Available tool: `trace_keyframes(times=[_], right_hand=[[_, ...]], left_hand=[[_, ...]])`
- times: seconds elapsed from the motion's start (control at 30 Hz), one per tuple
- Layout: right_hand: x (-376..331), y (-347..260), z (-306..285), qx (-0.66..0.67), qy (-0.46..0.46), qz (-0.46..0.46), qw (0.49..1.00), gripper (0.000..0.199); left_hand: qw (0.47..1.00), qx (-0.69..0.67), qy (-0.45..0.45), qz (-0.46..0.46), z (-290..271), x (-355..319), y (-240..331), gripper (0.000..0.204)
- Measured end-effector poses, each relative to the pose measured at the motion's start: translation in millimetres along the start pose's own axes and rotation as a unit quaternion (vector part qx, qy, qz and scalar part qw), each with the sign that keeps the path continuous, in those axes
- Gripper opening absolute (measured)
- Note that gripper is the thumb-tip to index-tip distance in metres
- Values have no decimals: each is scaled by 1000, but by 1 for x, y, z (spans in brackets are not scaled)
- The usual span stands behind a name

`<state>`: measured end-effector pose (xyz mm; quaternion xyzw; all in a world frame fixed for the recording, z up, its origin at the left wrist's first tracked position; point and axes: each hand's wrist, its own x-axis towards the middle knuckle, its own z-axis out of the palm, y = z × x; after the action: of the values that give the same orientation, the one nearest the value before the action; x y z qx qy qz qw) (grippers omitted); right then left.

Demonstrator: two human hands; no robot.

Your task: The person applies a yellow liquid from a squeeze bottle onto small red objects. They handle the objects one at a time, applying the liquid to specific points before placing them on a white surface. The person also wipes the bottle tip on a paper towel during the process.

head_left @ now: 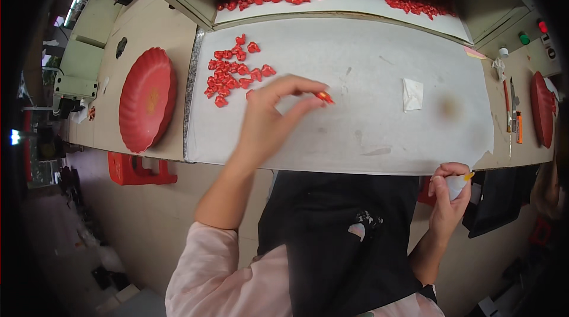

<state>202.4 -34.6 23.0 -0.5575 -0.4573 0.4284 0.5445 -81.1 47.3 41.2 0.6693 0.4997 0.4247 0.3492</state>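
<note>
Between the thumb and forefinger of my left hand is a small shiny red piece with a yellowish spot on it. That hand hovers over the white sheet on the bench. Just left of it lie several loose red pieces of the same kind, in a scattered group. My right hand is wrapped round a small whitish squeeze bottle with a yellow tip, by the front edge of the bench. The bottle is tilted, its tip pointing right and up.
A red fluted oval bowl stands at left. Behind the sheet, an open cabinet holds many red pieces. A folded white tissue lies right of centre. Further right are a brush, an orange-labelled tool and another red dish.
</note>
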Motion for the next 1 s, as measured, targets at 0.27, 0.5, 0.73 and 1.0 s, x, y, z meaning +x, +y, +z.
trace_keyframes(times=[0.27, 0.5, 0.73, 1.0], right_hand=[[-11, 3, -23, -2, 11, -37, 999, 29], [-28, 14, -90, 79, 96, -15, 992, 30], [-32, 40, -138, 112, 191, -26, 975, 24], [-30, 61, -147, 173, 177, -15, 969, 28]], left_hand=[[941, 150, -242, -184, -62, 86, -32, 12], [928, 224, -199, -220, -54, 86, -20, 20], [856, 314, -335, 237, 117, 43, 72, 59], [777, 398, -380, 306, 232, 48, 61, 74]])
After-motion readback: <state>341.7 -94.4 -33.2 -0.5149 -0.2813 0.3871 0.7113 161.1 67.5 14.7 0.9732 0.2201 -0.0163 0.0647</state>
